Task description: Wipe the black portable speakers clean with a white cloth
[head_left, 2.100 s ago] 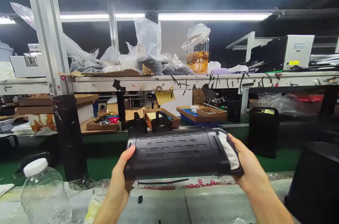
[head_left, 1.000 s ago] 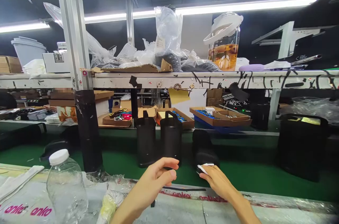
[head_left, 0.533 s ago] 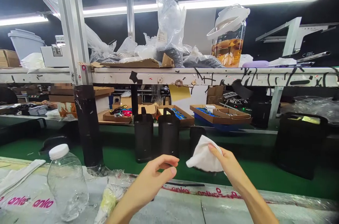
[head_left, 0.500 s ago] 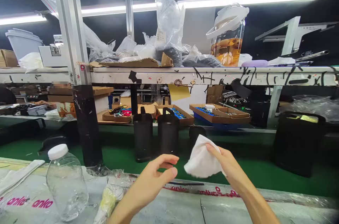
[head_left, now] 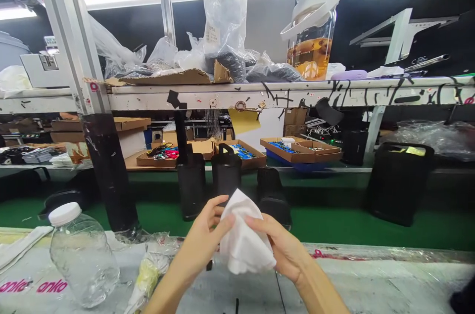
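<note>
A white cloth (head_left: 245, 242) hangs between my two hands above the near edge of the work surface. My left hand (head_left: 208, 227) pinches its left side, with the thumb on the front of the cloth. From the right, my right hand (head_left: 280, 242) grips the cloth, its thumb near the middle and its other fingers partly hidden behind the fabric. Beyond the cloth, black cylindrical cases (head_left: 191, 185) stand on the green belt (head_left: 326, 215).
A clear plastic bottle (head_left: 85, 259) with a white cap stands at the left, beside a crumpled plastic bundle (head_left: 148, 274). Shallow cardboard trays (head_left: 315, 156) sit behind the belt. A large black case (head_left: 399, 180) is at the right. Overhead runs a shelf (head_left: 208, 99).
My right hand has brought the cloth left, and my left hand has taken hold of it. The view has shifted, and another black case shows behind the hands.
</note>
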`<state>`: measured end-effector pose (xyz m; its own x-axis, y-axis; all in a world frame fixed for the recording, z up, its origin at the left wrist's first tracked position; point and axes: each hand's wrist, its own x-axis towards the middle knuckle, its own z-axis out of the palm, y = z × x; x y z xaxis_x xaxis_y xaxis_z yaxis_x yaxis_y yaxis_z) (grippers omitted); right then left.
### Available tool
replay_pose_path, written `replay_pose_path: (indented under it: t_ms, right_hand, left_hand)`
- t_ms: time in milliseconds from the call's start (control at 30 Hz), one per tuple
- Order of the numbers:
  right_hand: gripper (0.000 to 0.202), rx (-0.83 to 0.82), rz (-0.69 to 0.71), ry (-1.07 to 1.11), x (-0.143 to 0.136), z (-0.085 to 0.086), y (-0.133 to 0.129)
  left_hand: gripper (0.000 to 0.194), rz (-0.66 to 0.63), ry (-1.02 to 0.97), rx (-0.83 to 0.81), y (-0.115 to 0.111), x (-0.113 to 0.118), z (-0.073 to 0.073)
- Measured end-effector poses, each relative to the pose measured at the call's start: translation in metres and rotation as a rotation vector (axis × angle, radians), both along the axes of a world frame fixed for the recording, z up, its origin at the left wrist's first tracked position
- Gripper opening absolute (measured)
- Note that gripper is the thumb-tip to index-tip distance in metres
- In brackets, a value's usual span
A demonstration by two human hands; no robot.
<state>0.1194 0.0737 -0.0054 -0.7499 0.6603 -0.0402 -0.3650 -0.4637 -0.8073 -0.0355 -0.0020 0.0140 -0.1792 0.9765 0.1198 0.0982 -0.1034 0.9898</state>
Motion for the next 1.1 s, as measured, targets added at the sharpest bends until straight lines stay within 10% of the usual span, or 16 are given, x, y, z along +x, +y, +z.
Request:
replay_pose_path:
  t_ms: [300,567,867,967,1100]
  right_hand:
    - [0.026,-0.229,-0.409,0.009,0.013,0.015,0.019]
    - [0.027,-0.144,-0.496,0.018,0.020,0.010,0.026]
    - [0.045,0.153,-0.219,-0.108,0.023,0.016,0.008]
    - [0.042,0.348,-0.133,-0.241,0.027,0.021,0.001]
    - [0.043,0.208,-0.067,-0.175,0.030,0.017,-0.001]
  left_hand:
    - [0.038,0.178,0.718,-0.021,-0.034,-0.003,0.018]
    - [0.060,-0.088,0.980,-0.395,-0.054,-0.008,0.015]
    - [0.059,0.058,0.473,-0.017,-0.023,0.015,0.003]
    - [0.027,-0.028,0.336,0.027,-0.011,0.017,-0.001]
    - [0.017,-0.067,0.090,-0.016,-0.005,0.011,-0.001]
